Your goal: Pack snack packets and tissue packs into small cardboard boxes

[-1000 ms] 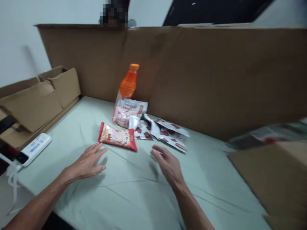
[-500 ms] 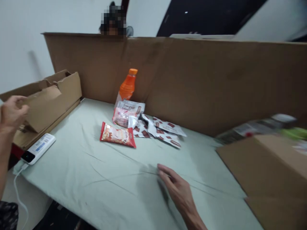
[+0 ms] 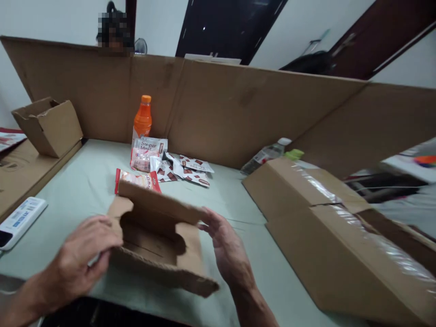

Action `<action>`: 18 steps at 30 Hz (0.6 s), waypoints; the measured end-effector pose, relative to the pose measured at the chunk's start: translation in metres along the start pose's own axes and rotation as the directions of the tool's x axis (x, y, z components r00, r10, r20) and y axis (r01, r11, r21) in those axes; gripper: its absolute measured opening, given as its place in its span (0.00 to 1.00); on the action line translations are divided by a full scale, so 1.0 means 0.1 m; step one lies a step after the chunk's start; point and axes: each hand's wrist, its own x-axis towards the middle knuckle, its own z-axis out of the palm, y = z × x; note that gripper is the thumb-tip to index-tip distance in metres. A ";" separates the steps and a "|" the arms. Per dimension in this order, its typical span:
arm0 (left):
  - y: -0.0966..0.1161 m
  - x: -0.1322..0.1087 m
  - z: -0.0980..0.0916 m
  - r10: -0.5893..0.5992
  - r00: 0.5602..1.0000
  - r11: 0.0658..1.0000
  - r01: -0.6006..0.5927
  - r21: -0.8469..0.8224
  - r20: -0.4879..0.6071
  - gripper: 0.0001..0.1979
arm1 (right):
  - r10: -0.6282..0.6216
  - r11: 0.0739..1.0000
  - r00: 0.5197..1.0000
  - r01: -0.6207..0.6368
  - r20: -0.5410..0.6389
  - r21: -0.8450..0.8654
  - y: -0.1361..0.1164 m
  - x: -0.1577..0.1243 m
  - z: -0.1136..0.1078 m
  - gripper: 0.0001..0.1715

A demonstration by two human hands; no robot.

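Left hand (image 3: 83,252) in low from the left on my feed, wrist angled inward, grasping the open cardboard box (image 3: 190,254) by its left end: fingers over the wall, thumb underneath. Box is tilted, opening toward me, over the table's (image 3: 235,290) near edge. My right hand (image 3: 229,247) is at the box's far right corner, forearm slanting up from below, palm facing in, fingers loosely bent; can't tell if they grip. Behind the box: red-ended snack packet (image 3: 136,178), partly hidden, then orange bottle (image 3: 142,120).
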 end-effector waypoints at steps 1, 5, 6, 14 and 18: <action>0.08 0.01 0.11 0.027 0.999 0.999 -0.026 -0.044 0.034 0.21 | 0.024 1.000 1.000 -0.024 0.012 -0.002 0.01 -0.06 -0.02 0.32; 0.15 0.01 0.18 0.013 0.990 0.991 0.006 -0.131 0.139 0.22 | 0.111 0.991 0.992 -0.106 0.059 -0.077 0.01 -0.19 -0.07 0.34; 0.12 0.01 0.15 0.004 0.989 0.991 0.016 -0.133 0.150 0.21 | 0.120 0.990 0.991 -0.116 0.057 -0.081 0.00 -0.19 -0.05 0.35; -0.05 0.18 -0.08 -0.056 0.956 0.997 0.070 -0.037 0.288 0.21 | 0.173 0.985 0.982 -0.171 0.079 -0.036 -0.08 -0.11 0.16 0.38; -0.05 0.23 -0.18 -0.120 0.912 0.992 0.123 0.019 0.392 0.18 | 0.164 0.983 0.971 -0.146 0.177 -0.110 -0.07 -0.10 0.12 0.35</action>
